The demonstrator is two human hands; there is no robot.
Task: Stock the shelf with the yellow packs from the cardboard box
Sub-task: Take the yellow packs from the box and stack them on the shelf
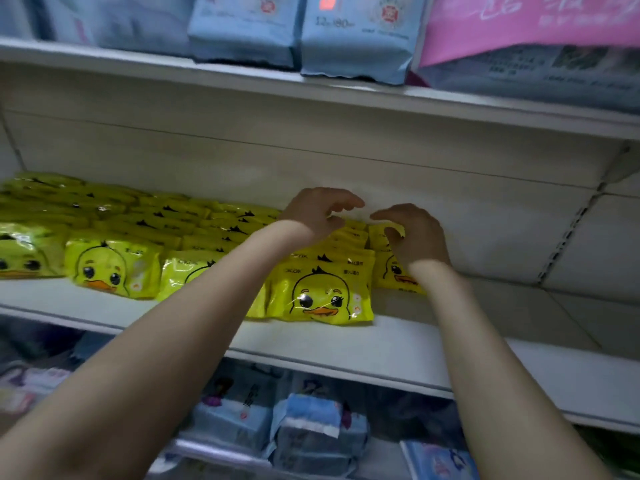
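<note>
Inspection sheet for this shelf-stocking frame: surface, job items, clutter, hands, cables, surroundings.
Surface: white middle shelf, bare at its right end.
Job's things: yellow packs with duck faces, in front-to-back rows from the left edge to mid-shelf; cardboard box not in view.
Clutter: nothing seen.
Grippers: left hand over the back of a row, fingers loosely curled, holding nothing; right hand at the top of the rightmost pack, grip unclear.
Cables: nothing seen.
Surroundings: blue packs and a pink pack on the shelf above; lower packs, bluish and blurred, on the shelf below.
</note>
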